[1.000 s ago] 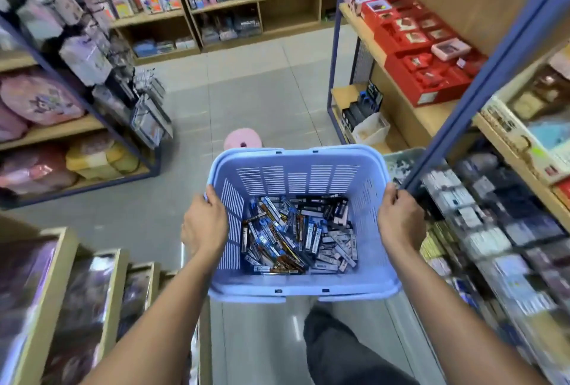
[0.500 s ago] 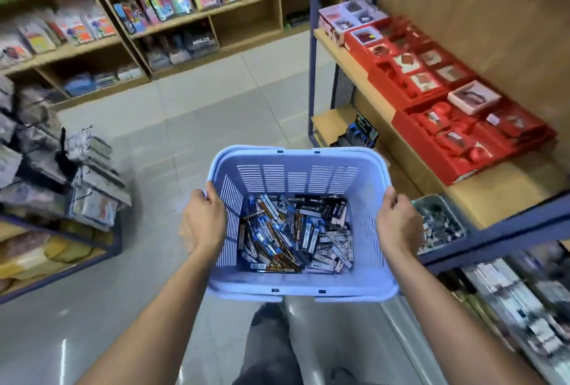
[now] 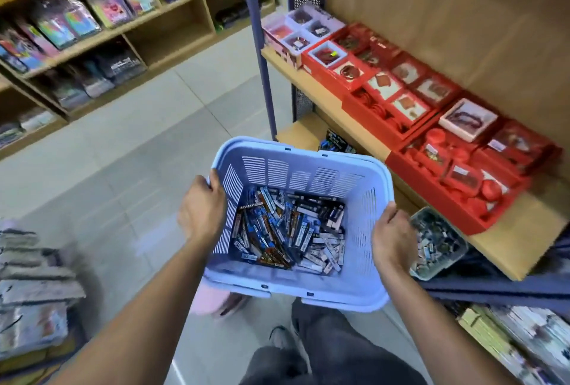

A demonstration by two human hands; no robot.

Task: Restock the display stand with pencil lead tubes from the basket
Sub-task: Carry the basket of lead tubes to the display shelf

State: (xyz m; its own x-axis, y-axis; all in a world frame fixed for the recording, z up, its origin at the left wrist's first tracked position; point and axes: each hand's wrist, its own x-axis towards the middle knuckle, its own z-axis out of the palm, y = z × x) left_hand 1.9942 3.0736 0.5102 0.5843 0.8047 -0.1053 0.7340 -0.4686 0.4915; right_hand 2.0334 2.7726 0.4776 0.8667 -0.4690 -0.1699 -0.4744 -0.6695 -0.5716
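Observation:
I carry a light blue slotted plastic basket point(image 3: 308, 171) in front of me above the shop floor. My left hand point(image 3: 200, 209) grips its left rim and my right hand point(image 3: 393, 236) grips its right rim. Inside lies a loose heap of pencil lead tubes point(image 3: 287, 230), blue, black, orange and white packs. To the right of the basket, at the shelf edge, sits a small clear tray point(image 3: 438, 242) holding similar small packs.
A wooden shelf point(image 3: 505, 252) on the right bears red gift boxes point(image 3: 410, 101). A blue upright post point(image 3: 260, 54) stands beyond the basket. Stocked shelves point(image 3: 101, 36) line the far left. A pink stool point(image 3: 216, 298) and my leg are below the basket.
My view has swung right and down toward the shelf with the red boxes. The basket has tilted slightly and come nearer the small tray. Both hands keep their hold on the rims.

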